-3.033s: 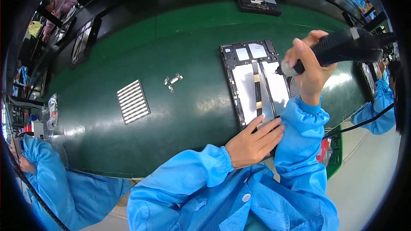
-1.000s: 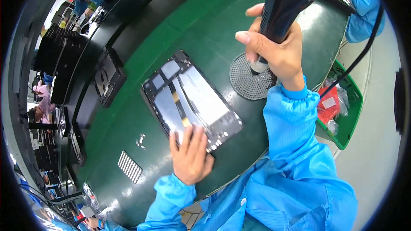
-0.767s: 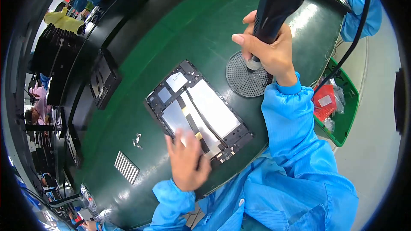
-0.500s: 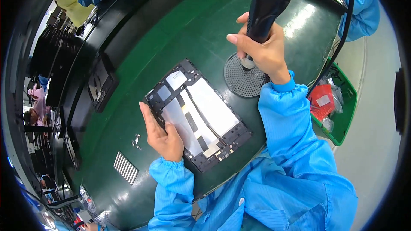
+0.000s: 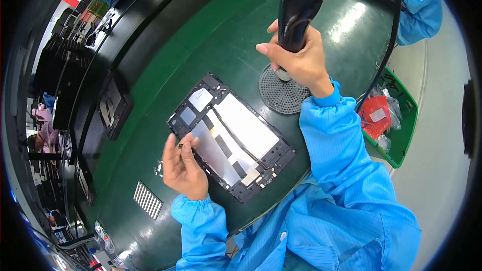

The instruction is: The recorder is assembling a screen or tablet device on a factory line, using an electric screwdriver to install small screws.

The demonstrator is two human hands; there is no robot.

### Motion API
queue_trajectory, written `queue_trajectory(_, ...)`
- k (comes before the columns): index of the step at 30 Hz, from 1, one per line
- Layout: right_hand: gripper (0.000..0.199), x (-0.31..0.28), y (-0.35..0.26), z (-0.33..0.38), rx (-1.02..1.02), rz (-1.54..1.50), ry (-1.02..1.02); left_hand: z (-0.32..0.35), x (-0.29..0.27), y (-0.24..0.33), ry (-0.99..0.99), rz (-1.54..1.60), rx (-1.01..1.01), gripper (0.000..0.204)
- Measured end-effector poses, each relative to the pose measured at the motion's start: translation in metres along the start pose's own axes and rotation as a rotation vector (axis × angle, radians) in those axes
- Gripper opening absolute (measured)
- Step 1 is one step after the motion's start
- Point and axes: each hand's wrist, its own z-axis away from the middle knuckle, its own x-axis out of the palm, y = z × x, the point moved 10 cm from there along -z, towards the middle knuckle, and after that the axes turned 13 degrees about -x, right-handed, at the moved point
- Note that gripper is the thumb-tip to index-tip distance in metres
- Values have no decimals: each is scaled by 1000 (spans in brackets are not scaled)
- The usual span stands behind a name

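An opened tablet (image 5: 273,163) with a black frame, white and silver panels and a dark ribbon cable lies tilted on the green table. At its left edge is my left hand (image 5: 187,178), with thumb and fingers pinching a tiny dark part (image 5: 181,146) too small to name. My right hand (image 5: 307,65) wraps around a black electric screwdriver (image 5: 301,10) held upright. Its tip end is partly hidden by my fingers, over a round grey dish (image 5: 275,95) full of small holes. Beside my left hand lie small metal pieces (image 5: 159,168), partly covered by the fingers.
A block of silver strips (image 5: 147,200) lies at the left. Farther left rests another opened device (image 5: 113,106). On the right, a green crate (image 5: 403,154) holds a red bag (image 5: 375,120) and clear plastic. A black cable (image 5: 389,50) hangs near a co-worker's blue sleeve (image 5: 419,12).
My left hand has lifted off the tablet's edge, fingers now pinched on a tiny part. My right hand and the screwdriver have shifted slightly left in the view.
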Motion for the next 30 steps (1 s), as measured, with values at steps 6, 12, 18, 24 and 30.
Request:
queue_trajectory(6,33,5,2,1,8,-1,5,-8,-28,-10,-23,-24,-95,20)
queue_trajectory(12,31,-3,-28,4,-85,68,63,-9,-41,-53,-96,-80,-438,19)
queue_trajectory(18,31,43,-44,11,-131,-49,-57,-1,-37,-65,-158,22,-615,17)
queue_trajectory(24,31,91,-63,22,-127,-143,-142,-6,-32,-68,-184,-9,-618,20)
queue_trajectory(30,36,158,-82,38,-122,-237,-341,-8,-26,-70,-180,82,-571,20)
